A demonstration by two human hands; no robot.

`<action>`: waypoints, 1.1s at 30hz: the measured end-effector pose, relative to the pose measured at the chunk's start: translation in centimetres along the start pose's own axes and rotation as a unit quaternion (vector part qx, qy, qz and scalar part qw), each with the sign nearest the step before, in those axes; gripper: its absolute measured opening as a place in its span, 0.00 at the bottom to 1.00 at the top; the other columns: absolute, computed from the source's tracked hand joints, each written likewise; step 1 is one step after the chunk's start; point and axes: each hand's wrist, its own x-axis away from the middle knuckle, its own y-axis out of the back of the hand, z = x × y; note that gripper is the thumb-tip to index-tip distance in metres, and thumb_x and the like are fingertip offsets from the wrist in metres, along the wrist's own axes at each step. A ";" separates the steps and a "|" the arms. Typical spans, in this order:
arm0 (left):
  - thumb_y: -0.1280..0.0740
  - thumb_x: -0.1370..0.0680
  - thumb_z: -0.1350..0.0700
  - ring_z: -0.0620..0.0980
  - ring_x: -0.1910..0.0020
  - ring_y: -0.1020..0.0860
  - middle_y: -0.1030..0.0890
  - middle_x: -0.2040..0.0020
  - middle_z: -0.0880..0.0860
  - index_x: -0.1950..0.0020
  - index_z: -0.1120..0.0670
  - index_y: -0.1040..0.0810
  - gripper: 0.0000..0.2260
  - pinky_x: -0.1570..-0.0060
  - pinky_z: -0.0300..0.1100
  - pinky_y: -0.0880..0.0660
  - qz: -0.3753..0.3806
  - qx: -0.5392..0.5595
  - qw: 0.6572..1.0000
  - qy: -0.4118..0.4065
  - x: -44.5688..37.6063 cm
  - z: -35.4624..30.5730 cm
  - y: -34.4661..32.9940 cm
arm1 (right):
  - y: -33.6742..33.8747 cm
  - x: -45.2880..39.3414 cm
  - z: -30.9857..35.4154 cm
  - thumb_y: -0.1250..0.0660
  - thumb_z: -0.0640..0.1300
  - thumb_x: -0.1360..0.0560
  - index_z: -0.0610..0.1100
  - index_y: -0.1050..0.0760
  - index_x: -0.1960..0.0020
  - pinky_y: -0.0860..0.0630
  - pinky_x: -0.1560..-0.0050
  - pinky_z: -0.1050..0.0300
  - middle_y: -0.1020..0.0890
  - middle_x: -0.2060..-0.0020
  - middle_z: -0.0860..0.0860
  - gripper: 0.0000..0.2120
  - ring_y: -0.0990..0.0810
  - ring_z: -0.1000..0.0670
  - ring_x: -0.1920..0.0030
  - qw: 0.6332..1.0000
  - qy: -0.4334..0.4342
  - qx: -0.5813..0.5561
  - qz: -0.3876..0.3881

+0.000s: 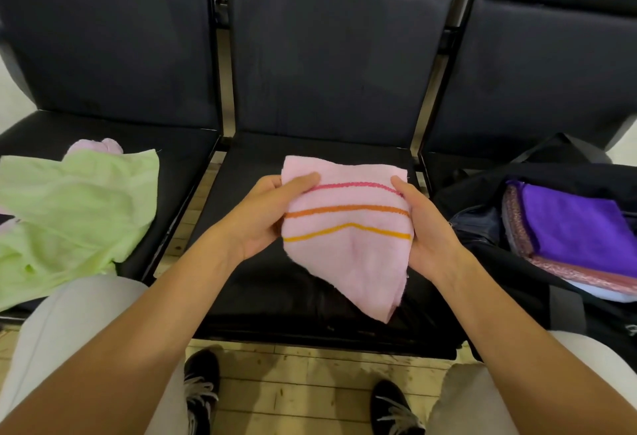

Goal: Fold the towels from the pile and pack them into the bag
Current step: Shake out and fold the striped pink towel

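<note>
A pink towel (348, 255) with red, orange and yellow stripes hangs above the middle seat, held between both hands. My left hand (265, 217) grips its left edge with the thumb on top. My right hand (425, 228) grips its right edge, thumb on the red stripe. On the left seat lies the pile: a light green towel (69, 214) with a pink one (94, 147) peeking out behind it. On the right seat an open black bag (482, 228) holds folded towels, a purple one (579, 228) on top.
Three black padded seats (331, 73) stand in a row, with metal bars between them. My knees in light trousers (69, 331) and my black shoes (201, 390) on the tiled floor fill the bottom of the view.
</note>
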 end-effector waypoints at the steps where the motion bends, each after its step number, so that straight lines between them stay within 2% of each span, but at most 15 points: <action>1: 0.32 0.23 0.50 0.53 0.49 0.16 0.15 0.47 0.54 0.38 0.51 0.22 0.14 0.52 0.49 0.18 -0.007 0.028 1.000 0.005 0.0 -0.1 0.0 | 0.0 0.0 0.0 0.36 0.49 0.20 0.47 0.23 0.41 0.16 0.54 0.44 0.14 0.51 0.44 0.11 0.13 0.43 0.52 1.000 -0.004 -0.002 0.004; 4: 0.33 0.23 0.49 0.55 0.51 0.15 0.14 0.50 0.55 0.43 0.49 0.21 0.10 0.51 0.53 0.20 0.004 0.120 0.993 0.019 0.3 0.1 -0.5 | -0.3 0.0 -0.2 0.36 0.50 0.20 0.47 0.23 0.40 0.16 0.54 0.45 0.13 0.51 0.44 0.12 0.13 0.43 0.53 1.000 -0.005 -0.002 0.013; 7: 0.31 0.28 0.48 0.56 0.49 0.16 0.15 0.49 0.56 0.44 0.50 0.20 0.14 0.48 0.54 0.21 0.034 0.153 0.986 0.048 0.5 0.5 -1.1 | -0.4 -0.2 -0.4 0.37 0.52 0.20 0.47 0.23 0.39 0.16 0.54 0.46 0.14 0.50 0.44 0.14 0.13 0.44 0.52 1.000 0.017 -0.009 0.007; 11: 0.30 0.25 0.56 0.54 0.43 0.18 0.16 0.43 0.54 0.40 0.50 0.21 0.14 0.41 0.54 0.23 0.097 0.058 0.990 0.088 0.3 1.4 -1.2 | -0.2 -0.6 -0.5 0.36 0.53 0.20 0.46 0.22 0.39 0.17 0.50 0.46 0.14 0.50 0.44 0.15 0.14 0.44 0.50 0.999 0.035 0.006 -0.037; 13: 0.29 0.25 0.59 0.55 0.42 0.18 0.17 0.42 0.54 0.36 0.49 0.23 0.18 0.40 0.55 0.24 0.093 0.024 0.992 0.079 -0.2 1.6 -1.0 | 0.0 -0.9 -0.4 0.36 0.52 0.20 0.46 0.22 0.40 0.17 0.51 0.46 0.13 0.52 0.45 0.13 0.14 0.44 0.51 0.998 0.033 0.017 -0.057; 15: 0.29 0.25 0.60 0.56 0.42 0.18 0.17 0.41 0.55 0.36 0.50 0.23 0.18 0.40 0.57 0.24 0.075 0.039 0.994 0.065 -0.5 1.4 -0.7 | 0.2 -0.9 -0.4 0.36 0.52 0.20 0.47 0.23 0.40 0.17 0.53 0.47 0.13 0.53 0.45 0.12 0.13 0.44 0.52 0.998 0.027 0.028 -0.054; 19: 0.27 0.27 0.58 0.57 0.47 0.17 0.16 0.45 0.57 0.37 0.52 0.22 0.18 0.47 0.56 0.21 -0.004 0.165 0.984 0.071 -0.9 1.2 -0.2 | -0.1 -0.8 -0.6 0.40 0.59 0.20 0.46 0.23 0.35 0.22 0.41 0.43 0.16 0.43 0.43 0.22 0.17 0.43 0.42 0.996 0.033 0.073 0.050; 21: 0.29 0.25 0.58 0.55 0.51 0.16 0.15 0.49 0.56 0.40 0.53 0.20 0.14 0.51 0.52 0.20 -0.024 0.198 0.978 0.069 -0.9 1.1 -0.1 | -0.2 -0.8 -1.2 0.35 0.62 0.24 0.44 0.23 0.34 0.25 0.36 0.39 0.19 0.38 0.41 0.27 0.20 0.41 0.37 0.983 0.036 0.153 0.096; 22: 0.30 0.25 0.58 0.54 0.52 0.15 0.15 0.50 0.56 0.40 0.54 0.20 0.13 0.53 0.51 0.19 -0.031 0.211 0.975 0.069 -0.9 1.1 -0.1 | -0.2 -0.8 -1.5 0.31 0.60 0.26 0.44 0.24 0.33 0.26 0.35 0.37 0.20 0.37 0.41 0.28 0.21 0.40 0.36 0.973 0.036 0.194 0.117; 25: 0.33 0.23 0.57 0.53 0.56 0.16 0.16 0.54 0.56 0.46 0.55 0.18 0.08 0.55 0.48 0.18 -0.032 0.232 0.971 0.057 -1.0 1.1 0.3 | -0.1 -1.0 -2.0 0.32 0.42 0.23 0.44 0.25 0.32 0.22 0.39 0.45 0.18 0.38 0.46 0.19 0.20 0.45 0.37 0.963 0.047 0.229 0.134; 26: 0.34 0.22 0.56 0.52 0.57 0.17 0.16 0.55 0.55 0.48 0.55 0.17 0.07 0.55 0.47 0.19 -0.029 0.238 0.970 0.047 -1.0 1.2 0.4 | -0.1 -0.9 -1.8 0.32 0.40 0.22 0.43 0.25 0.32 0.20 0.41 0.48 0.18 0.39 0.47 0.19 0.19 0.46 0.38 0.965 0.055 0.222 0.126; 27: 0.35 0.22 0.54 0.52 0.57 0.17 0.17 0.55 0.55 0.48 0.55 0.17 0.08 0.54 0.47 0.19 -0.026 0.247 0.968 0.040 -1.0 1.3 0.5 | -0.1 -0.8 -1.6 0.33 0.40 0.22 0.43 0.25 0.33 0.19 0.43 0.50 0.17 0.40 0.47 0.18 0.19 0.46 0.39 0.968 0.061 0.212 0.122; 29: 0.36 0.21 0.52 0.55 0.49 0.18 0.17 0.48 0.56 0.39 0.55 0.19 0.14 0.47 0.50 0.21 -0.006 0.249 0.968 0.039 -1.0 1.3 0.7 | 0.0 -0.9 -1.4 0.34 0.41 0.21 0.43 0.25 0.33 0.19 0.44 0.50 0.17 0.41 0.47 0.16 0.18 0.46 0.41 0.971 0.075 0.199 0.110; 31: 0.35 0.22 0.55 0.57 0.41 0.20 0.19 0.39 0.57 0.34 0.54 0.22 0.16 0.40 0.55 0.24 0.033 0.198 0.978 0.051 -1.0 1.3 0.8 | -0.1 -0.9 -1.3 0.35 0.44 0.20 0.44 0.23 0.36 0.19 0.44 0.48 0.16 0.44 0.47 0.14 0.17 0.46 0.43 0.970 0.087 0.212 0.073; 33: 0.31 0.24 0.59 0.59 0.38 0.21 0.20 0.37 0.57 0.33 0.53 0.23 0.18 0.37 0.58 0.27 0.073 0.129 0.984 0.097 -1.0 1.3 0.9 | -0.1 -1.1 -1.1 0.36 0.47 0.19 0.45 0.21 0.40 0.19 0.46 0.49 0.14 0.48 0.48 0.11 0.16 0.46 0.46 0.965 0.100 0.242 0.018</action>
